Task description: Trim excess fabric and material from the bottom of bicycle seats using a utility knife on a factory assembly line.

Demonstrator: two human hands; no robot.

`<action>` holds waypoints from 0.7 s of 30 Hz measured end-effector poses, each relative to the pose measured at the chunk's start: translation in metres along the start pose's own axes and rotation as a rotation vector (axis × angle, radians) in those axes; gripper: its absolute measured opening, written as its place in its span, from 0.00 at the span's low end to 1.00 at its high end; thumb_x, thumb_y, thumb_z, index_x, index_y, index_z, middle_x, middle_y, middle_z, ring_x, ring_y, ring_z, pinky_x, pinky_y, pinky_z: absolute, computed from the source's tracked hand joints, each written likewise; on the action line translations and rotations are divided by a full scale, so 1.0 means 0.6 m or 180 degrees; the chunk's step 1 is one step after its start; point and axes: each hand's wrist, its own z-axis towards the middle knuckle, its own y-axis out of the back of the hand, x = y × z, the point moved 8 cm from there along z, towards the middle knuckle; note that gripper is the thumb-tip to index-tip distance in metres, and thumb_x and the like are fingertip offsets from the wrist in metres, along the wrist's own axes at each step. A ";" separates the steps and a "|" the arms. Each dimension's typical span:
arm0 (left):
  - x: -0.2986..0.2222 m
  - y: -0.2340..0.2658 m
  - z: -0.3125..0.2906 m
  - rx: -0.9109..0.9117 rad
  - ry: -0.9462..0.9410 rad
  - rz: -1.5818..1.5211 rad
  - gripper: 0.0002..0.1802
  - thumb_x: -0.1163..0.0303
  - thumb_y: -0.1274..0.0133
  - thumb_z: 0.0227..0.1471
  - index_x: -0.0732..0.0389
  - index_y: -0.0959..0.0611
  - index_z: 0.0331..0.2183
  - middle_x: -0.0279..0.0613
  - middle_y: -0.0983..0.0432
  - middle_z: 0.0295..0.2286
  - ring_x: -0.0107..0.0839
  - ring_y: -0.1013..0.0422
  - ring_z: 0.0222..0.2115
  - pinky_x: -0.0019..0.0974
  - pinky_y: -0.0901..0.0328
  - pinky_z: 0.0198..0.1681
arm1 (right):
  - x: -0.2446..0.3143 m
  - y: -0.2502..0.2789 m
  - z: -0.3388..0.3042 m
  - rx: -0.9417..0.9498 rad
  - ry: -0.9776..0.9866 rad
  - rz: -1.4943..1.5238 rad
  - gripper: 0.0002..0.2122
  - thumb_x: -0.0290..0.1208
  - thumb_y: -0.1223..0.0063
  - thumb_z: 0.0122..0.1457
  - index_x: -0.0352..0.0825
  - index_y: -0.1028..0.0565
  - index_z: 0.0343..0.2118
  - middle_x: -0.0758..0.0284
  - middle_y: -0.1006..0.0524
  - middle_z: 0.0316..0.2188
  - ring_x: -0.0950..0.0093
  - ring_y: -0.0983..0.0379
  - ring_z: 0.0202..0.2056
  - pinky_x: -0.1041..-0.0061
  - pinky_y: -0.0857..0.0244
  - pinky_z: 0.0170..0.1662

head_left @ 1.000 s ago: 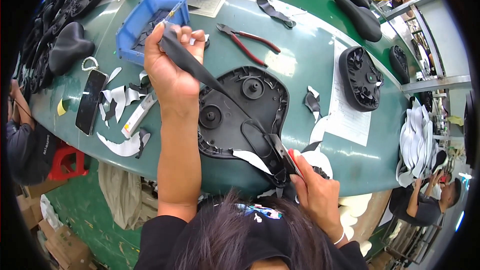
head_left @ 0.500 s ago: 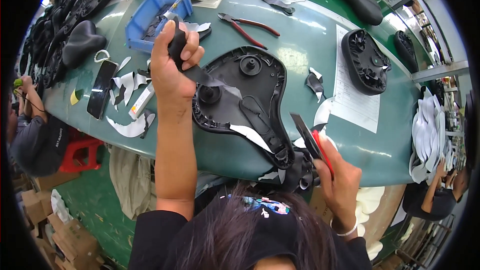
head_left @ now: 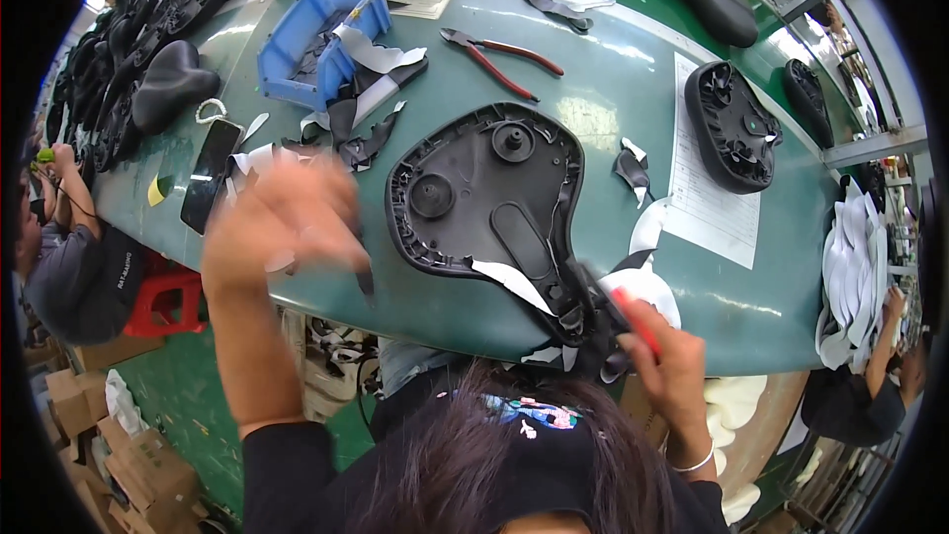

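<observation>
Upside down on the green table lies a black bicycle saddle [head_left: 474,203], its hollow underside up and a white-backed flap of cover [head_left: 512,282] along its near edge. My right hand [head_left: 667,351] is closed around a red-handled utility knife [head_left: 633,316], the blade beside the saddle's narrow nose. My left hand [head_left: 287,213] is off the saddle, to its left, smeared by motion. A dark sliver [head_left: 365,275] shows by its fingers; whether they grip it is unclear. Dark scraps [head_left: 368,129] lie just beyond that hand.
A blue bin [head_left: 321,40] with scraps stands at the far left, near red-handled cutting pliers [head_left: 504,59]. A phone [head_left: 210,173] lies on the left. Another upturned saddle [head_left: 733,129] rests on a printed sheet [head_left: 727,222] at right. Co-workers sit at both sides.
My left hand has moved left and down, away from the saddle; the dark strip it was pulling has come off the saddle. My right hand has brought the knife slightly lower, beside the nose.
</observation>
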 end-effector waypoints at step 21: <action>0.147 -0.224 0.105 0.2364 0.0777 0.0835 0.08 0.70 0.39 0.36 0.61 0.15 0.24 0.37 0.26 0.21 0.28 0.29 0.22 0.32 0.37 0.26 | 0.072 -0.046 0.072 0.0829 0.0617 -0.0711 0.27 0.25 0.50 0.53 0.51 0.35 0.58 0.65 0.35 0.17 0.67 0.33 0.17 0.67 0.41 0.20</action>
